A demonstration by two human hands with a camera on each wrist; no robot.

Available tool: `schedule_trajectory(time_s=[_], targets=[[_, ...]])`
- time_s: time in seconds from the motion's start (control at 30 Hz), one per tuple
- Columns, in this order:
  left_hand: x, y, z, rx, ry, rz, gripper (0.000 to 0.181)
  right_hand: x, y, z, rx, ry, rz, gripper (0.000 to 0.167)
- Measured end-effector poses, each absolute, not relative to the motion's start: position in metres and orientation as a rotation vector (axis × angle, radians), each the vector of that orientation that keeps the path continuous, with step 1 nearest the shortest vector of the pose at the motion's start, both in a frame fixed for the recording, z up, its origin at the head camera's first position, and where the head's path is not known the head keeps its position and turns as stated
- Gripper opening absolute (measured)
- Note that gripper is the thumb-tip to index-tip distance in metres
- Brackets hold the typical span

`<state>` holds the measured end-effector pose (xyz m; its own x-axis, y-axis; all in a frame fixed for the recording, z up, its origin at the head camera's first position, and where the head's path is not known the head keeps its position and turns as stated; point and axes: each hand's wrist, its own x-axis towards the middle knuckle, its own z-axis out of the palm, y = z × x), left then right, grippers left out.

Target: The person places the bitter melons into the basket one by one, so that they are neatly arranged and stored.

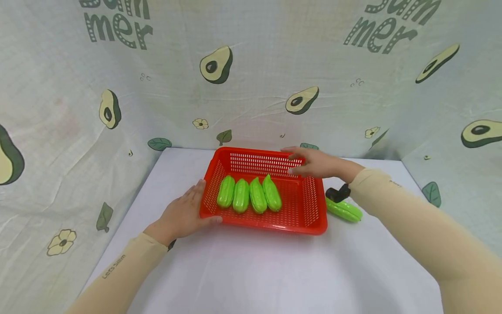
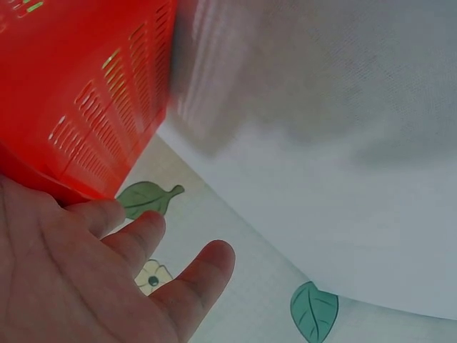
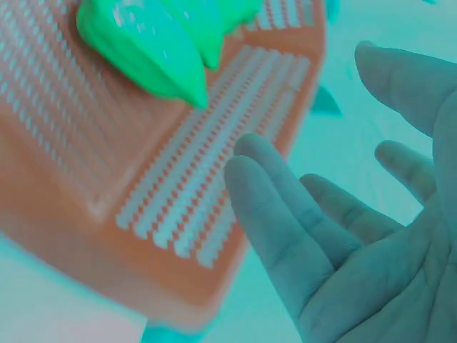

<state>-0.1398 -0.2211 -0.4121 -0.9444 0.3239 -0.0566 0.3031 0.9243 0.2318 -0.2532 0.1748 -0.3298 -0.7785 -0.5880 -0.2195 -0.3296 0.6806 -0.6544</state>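
A red plastic basket with slotted walls stands on the white table. Inside it, several green ridged vegetables, melon-like in shape, lie side by side toward the left. My left hand rests against the basket's left rim with its fingers extended; the left wrist view shows the fingers beside the red wall. Over the basket's back right corner hangs my right hand, fingers spread and holding nothing. The right wrist view shows its fingers near the slotted wall. Another green vegetable lies outside, right of the basket, partly hidden by the wrist strap.
The white tabletop extends in front of the basket. A pale cloth printed with avocados, leaves and lettering hangs behind and on both sides. A dark wrist camera strap is on the right wrist.
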Motion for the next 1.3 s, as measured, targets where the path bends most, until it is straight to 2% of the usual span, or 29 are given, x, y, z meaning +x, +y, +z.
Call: schedule_trajectory(time_s=[0.27, 0.57, 0.97, 1.1, 1.3], targets=[[-0.139, -0.22, -0.411, 0.468, 2.986, 0.336, 0.126, -0.237, 0.25, -0.321, -0.529, 2.513, -0.98, 0.076], [-0.14, -0.221, -0.411, 0.51, 2.992, 0.338, 0.128, -0.208, 0.314, -0.366, -0.412, 2.586, -0.839, 0.082], [-0.139, -0.22, -0.41, 0.483, 2.986, 0.351, 0.126, -0.177, 0.326, -0.421, -0.473, 2.584, -0.771, 0.081], [-0.139, -0.22, -0.411, 0.486, 2.99, 0.34, 0.126, -0.174, 0.327, -0.429, -0.465, 2.622, -0.703, 0.079], [-0.14, -0.22, -0.412, 0.484, 2.983, 0.337, 0.128, -0.172, 0.329, -0.431, -0.378, 2.656, -0.614, 0.086]])
